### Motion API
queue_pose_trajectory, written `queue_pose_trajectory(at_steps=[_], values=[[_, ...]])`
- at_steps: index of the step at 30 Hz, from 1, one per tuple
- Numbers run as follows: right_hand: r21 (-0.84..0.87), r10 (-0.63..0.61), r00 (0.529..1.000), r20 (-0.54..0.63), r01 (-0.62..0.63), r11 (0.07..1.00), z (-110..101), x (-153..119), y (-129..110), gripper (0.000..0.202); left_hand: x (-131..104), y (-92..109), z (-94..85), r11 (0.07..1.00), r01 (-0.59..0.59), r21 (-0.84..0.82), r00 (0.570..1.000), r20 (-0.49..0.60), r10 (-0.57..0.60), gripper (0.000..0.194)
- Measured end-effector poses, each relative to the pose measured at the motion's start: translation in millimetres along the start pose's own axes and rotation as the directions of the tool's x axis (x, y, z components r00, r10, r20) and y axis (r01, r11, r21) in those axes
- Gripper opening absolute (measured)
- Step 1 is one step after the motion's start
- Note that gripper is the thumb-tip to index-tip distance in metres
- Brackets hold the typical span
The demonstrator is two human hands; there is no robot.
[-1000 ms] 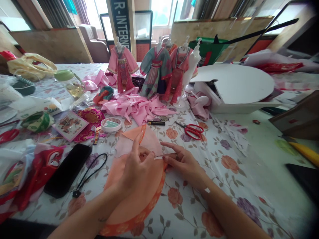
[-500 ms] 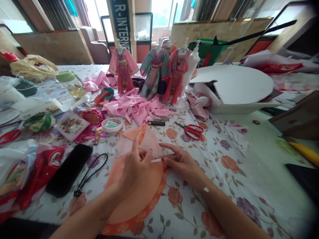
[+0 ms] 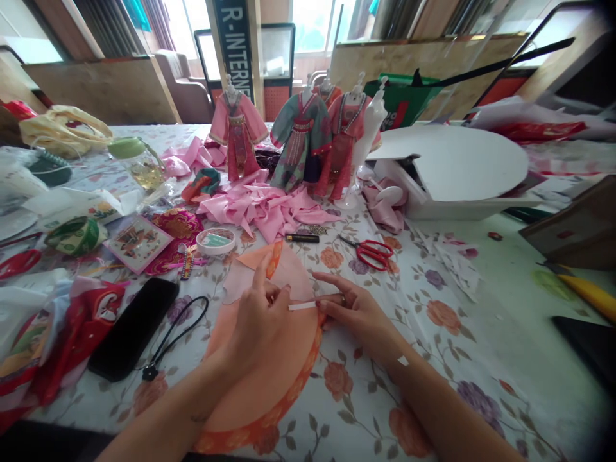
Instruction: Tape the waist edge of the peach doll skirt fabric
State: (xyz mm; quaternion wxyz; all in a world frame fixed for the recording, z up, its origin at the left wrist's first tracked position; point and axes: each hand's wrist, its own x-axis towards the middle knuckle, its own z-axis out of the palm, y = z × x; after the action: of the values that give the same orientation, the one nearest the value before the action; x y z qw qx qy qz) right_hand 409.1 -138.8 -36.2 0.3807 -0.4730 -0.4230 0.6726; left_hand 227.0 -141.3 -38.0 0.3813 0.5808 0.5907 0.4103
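Observation:
Orange fabric [image 3: 262, 385] with a patterned, curved border lies flat before me, with a paler pink piece [image 3: 292, 273] at its far end. My right hand [image 3: 356, 308] pinches one end of a narrow white strip [image 3: 302, 307], which looks like tape, between thumb and fingers at the fabric's right edge. My left hand [image 3: 260, 317] rests over the fabric, index finger stretched forward, thumb against the curled fingers; what these hold, if anything, is hidden. The strip's left end is close to the left fingertips. A small white scrap [image 3: 403, 361] sticks to my right wrist.
Red-handled scissors [image 3: 373, 253], a black marker-like tube [image 3: 302, 239] and a tape roll [image 3: 216, 241] lie beyond the fabric. A black phone [image 3: 135, 328] is at left. Behind stand small dressed mannequins [image 3: 301, 141] amid pink cloth [image 3: 269, 208]. A white round board [image 3: 471, 163] is at right.
My right hand has shifted slightly right and up, and more of the white strip shows between the hands. The left hand has moved slightly left.

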Motion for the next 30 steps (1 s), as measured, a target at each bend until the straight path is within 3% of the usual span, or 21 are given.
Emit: queue_pose_trajectory(at_steps=[7,12,20,30], values=[[0.011,0.002,1.0,0.007,-0.002,1.0,-5,4,5,0.066,8,1,-8.1,0.999,-0.029,-0.044,0.998,0.057,0.031,0.066],[0.037,0.015,1.0,0.015,-0.016,0.999,-6,6,8,0.069,13,-4,-8.9,0.989,-0.14,-0.043,0.99,0.008,0.141,0.07],[0.052,0.012,1.0,0.0,-0.012,0.999,-3,2,3,0.067,9,-9,-11.4,0.971,-0.16,-0.18,0.939,0.277,0.206,0.09],[0.045,0.007,1.0,0.001,-0.007,0.999,-4,5,6,0.065,8,-13,-10.5,0.973,-0.204,-0.108,0.928,0.295,0.227,0.088]])
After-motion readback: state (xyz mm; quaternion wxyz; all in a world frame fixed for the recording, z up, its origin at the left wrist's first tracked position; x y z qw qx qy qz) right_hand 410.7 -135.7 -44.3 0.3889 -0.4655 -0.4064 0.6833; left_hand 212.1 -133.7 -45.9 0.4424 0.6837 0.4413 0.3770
